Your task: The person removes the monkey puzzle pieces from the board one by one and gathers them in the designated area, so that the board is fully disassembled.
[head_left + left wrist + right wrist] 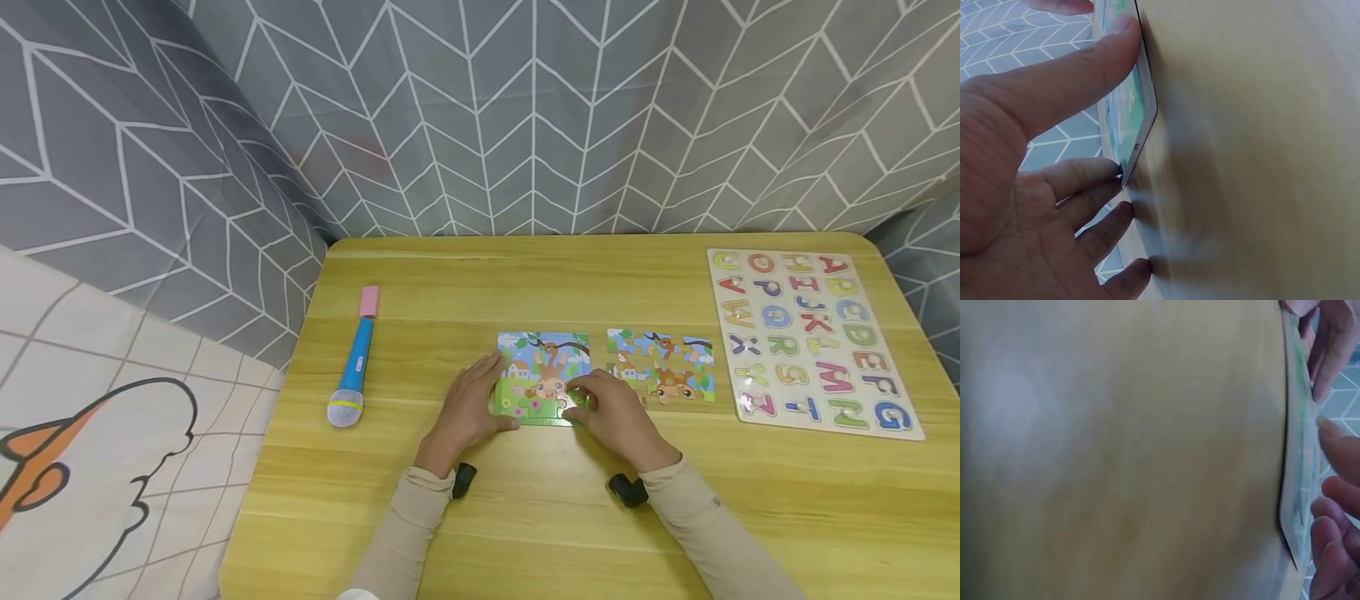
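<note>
A square jigsaw board [534, 375] with a cartoon monkey, a house and flowers lies in front of me. At its left edge rests my left hand [470, 404]; in the left wrist view the thumb [1094, 65] lies on the near rim and the fingers touch the side. My right hand [618, 417] is over the board's lower right, thumb and curled fingers pinching a green puzzle piece [579, 402], partly hidden. The right wrist view shows the right fingertips [1325, 528] close to the board's surface. Right of it lie several loose puzzle pieces [671, 390] with matching pictures.
A white alphabet board [813, 346] with coloured letters lies at the table's right. On the left is a blue toy microphone [356, 362] with a pink end. A grey patterned curtain [525, 125] hangs behind the wooden table [540, 517].
</note>
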### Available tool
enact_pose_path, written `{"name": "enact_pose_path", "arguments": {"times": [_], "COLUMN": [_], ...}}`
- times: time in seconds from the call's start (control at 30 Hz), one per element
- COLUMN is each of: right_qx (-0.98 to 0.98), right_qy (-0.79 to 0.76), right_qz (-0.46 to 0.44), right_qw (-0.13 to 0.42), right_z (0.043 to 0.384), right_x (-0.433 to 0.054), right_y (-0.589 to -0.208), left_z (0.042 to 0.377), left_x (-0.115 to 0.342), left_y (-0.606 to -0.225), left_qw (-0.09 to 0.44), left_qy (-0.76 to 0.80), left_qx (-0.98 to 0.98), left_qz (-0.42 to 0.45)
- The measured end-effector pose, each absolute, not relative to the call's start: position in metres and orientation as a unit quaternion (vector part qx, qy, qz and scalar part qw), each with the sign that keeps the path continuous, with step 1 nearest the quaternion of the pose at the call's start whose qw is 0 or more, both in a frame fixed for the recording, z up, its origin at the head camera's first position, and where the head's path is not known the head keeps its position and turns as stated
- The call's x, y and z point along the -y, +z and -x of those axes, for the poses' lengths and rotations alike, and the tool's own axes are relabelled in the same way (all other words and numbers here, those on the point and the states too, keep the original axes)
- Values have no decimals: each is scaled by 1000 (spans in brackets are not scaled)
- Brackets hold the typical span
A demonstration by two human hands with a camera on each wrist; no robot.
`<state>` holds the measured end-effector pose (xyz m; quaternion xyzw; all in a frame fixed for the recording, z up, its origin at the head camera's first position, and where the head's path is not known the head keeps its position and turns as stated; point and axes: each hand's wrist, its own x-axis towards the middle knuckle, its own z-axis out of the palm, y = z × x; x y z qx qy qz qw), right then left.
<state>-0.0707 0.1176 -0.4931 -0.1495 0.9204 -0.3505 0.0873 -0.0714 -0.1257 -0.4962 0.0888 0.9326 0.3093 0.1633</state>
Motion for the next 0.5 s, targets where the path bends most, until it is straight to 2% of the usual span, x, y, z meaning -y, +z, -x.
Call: {"name": "enact_pose_path", "arguments": {"times": [0.3, 0.5], "right_qx": [-919, -920], "right_qy": [-351, -351], "right_qz": [140, 135], "right_qw": [107, 108], "right_z": [71, 72], "right_x": [-116, -117], "right_y": [-496, -494], "left_z": [72, 65], "left_x": [119, 106], "left_y": [-495, -493], "left_qw": [152, 115], "left_qy": [287, 281], "left_qx": [-942, -946], "left_qz": [-87, -113]}}
